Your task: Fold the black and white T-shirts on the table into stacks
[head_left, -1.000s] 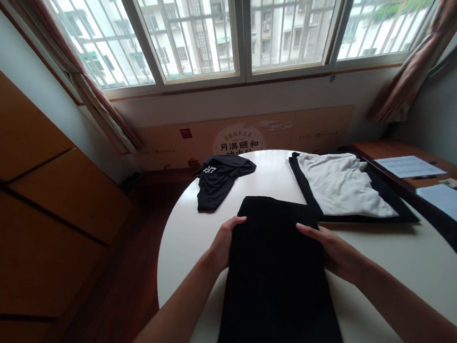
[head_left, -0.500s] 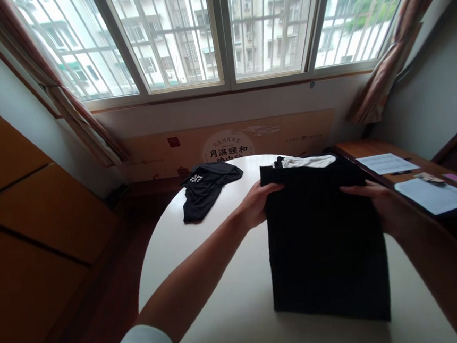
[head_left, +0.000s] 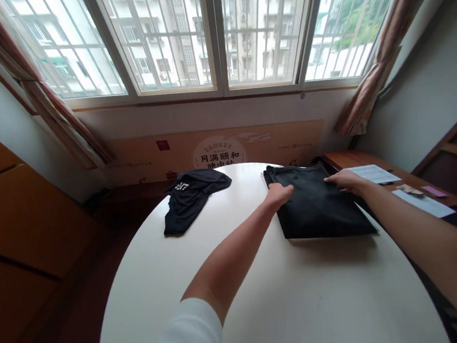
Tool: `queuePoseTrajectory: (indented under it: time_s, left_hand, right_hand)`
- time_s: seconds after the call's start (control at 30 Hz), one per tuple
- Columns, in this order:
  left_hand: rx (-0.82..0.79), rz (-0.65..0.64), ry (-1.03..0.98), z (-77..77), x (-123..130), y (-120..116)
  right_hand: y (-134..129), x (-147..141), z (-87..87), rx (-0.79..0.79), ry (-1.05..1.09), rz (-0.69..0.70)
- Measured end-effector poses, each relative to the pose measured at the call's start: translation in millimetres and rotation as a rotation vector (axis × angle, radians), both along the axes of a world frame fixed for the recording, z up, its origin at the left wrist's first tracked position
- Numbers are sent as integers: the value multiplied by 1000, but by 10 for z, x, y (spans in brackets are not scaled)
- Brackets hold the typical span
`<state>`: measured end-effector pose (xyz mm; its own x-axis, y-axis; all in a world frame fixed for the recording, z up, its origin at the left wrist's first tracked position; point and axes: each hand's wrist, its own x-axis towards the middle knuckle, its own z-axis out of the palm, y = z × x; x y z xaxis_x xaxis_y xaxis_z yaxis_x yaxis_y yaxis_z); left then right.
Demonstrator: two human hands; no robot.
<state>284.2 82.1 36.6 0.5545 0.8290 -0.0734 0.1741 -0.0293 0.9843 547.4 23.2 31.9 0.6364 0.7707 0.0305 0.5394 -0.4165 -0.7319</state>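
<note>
Folded black garment (head_left: 319, 206) lies flat on the round white desk (head_left: 304, 303), toward its far edge. My left hand (head_left: 279, 195) rests at the garment's left edge, its fingers close together. My right hand (head_left: 345, 181) lies over its upper right corner, its fingers stretched across the cloth. I cannot tell whether either hand grips. Well to the left lies a crumpled black shirt (head_left: 191, 199) with white print. Off to the right, papers (head_left: 373, 174) sit on a wooden desk (head_left: 343, 160). A white sleeve (head_left: 187, 335) covers my left arm.
</note>
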Motion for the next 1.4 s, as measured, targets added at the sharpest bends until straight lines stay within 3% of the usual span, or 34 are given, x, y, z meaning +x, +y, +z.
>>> queuePoseTrajectory:
  time_s: [0.07,0.13,0.23,0.33,0.4,0.47,0.5,0.6,0.7,0.8,0.93,1.03,1.1,1.2,1.27,1.33,1.4]
  left_hand:
    - [39,4,191,-173,-166,-168]
    - [42,-50,348,-264,-292,-339]
    - [24,-138,402,-312,-398,-572]
    - [109,-162,407,-317,-517,-698]
    - [188,-185,427,-290,-707,-647]
    - [294,-151,491,-239,-1034,-462]
    - [366,-86,539,-212,-1246,-329]
    - [651,315,795,-193,-1962,108]
    - [674,429,1031,-285,-2529,381]
    - [622,371,1150,-358,-2737,391]
    - [676,254,1224,-260,-2634,101]
    - [721,161,1113,-144,-2530,-228]
    - [664,114,937,-107,-2478,-433]
    - [350,83,591,-135,-2390,-638]
    - [110,83,360,-186,-2321,-704]
    - [-35,69,159,-228,-2267,-737]
    - [-56,20,26,-235,-2249,-755]
  right_hand:
    - [52,30,-195,-48,-37,-58]
    - [95,66,-277,-79,-89,-98]
    - [137,52,-258,-114,-191,-139]
    - [118,-161,-200,-149,-294,-182]
    - [51,-423,-205,-129,-422,-115]
    - [-58,-732,-274,-100,-573,50]
    - [-122,-881,-332,-102,-624,134]
    - [-298,-1215,-552,-201,-650,258]
    - [-381,-1340,-727,-255,-678,269]
    - [-384,-1344,-787,-248,-717,249]
    - [-391,-1377,-758,-212,-749,218]
    - [-466,-1527,-686,-66,-838,146]
    - [-576,-1731,-618,109,-863,183]
    - [-837,-2195,-547,350,-664,573]
    - [-1026,-2529,-557,407,-450,872]
    - [-1159,-2784,-605,408,-287,942]
    - [-1208,-2901,-651,375,-149,850]
